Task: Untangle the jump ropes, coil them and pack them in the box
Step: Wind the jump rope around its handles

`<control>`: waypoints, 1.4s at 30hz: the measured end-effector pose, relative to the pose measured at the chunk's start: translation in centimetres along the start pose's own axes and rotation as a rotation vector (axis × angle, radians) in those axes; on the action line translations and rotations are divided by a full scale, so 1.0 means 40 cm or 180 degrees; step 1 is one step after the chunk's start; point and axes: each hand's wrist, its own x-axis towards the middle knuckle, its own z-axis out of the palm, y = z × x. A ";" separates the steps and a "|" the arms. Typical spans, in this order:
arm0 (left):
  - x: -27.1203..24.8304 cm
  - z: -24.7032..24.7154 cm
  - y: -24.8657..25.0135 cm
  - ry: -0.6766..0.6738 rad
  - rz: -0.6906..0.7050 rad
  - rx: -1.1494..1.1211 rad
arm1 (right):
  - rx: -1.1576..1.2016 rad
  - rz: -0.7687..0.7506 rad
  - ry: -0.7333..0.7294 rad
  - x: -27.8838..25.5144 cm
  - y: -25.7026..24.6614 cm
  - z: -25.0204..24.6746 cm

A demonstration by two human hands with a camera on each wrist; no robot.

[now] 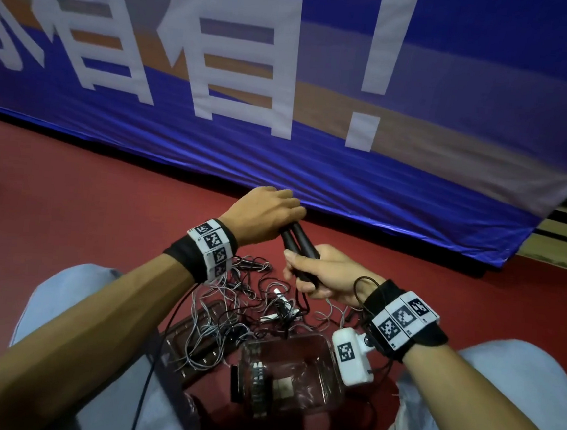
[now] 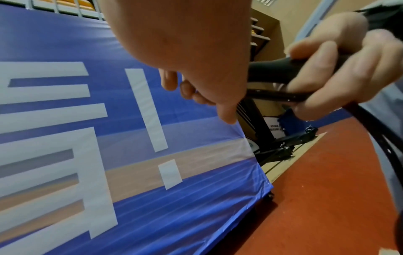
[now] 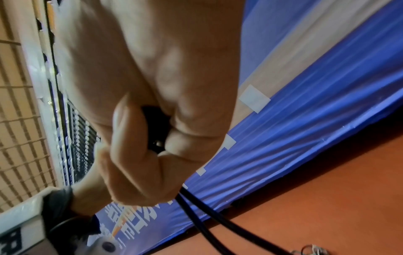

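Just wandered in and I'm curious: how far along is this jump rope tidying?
Early on. Done: nothing coiled shows in the clear plastic box; what lies in it is unclear. In hand: the left hand and right hand together grip a pair of black rope handles, side by side. Left: the tangled heap of thin grey and black ropes on the red floor needs untangling, coiling and packing.

Red floor (image 1: 71,196) bears tangled jump ropes (image 1: 233,306); clear box (image 1: 292,370) beside them; blue banner (image 1: 313,169) behind.

Looks like a sports hall: red sports floor (image 1: 70,203), big blue printed banner (image 1: 415,178) along the side, tiered seating (image 2: 65,5) behind it.
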 end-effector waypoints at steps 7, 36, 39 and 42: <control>0.002 -0.005 0.004 -0.0046 -0.0246 -0.0119 | -0.0114 0.0098 -0.0177 -0.021 -0.026 -0.015; -0.037 0.088 0.088 -0.2224 -0.1699 -0.0090 | -0.4267 -0.0268 0.1819 -0.002 0.010 0.018; -0.025 0.077 0.107 -0.2111 -0.1409 -0.0244 | -0.4399 -0.0656 0.2238 -0.012 -0.020 -0.024; 0.000 0.048 0.132 -0.1967 -0.1161 -0.0338 | -0.4430 -0.0942 0.2350 -0.020 -0.042 -0.087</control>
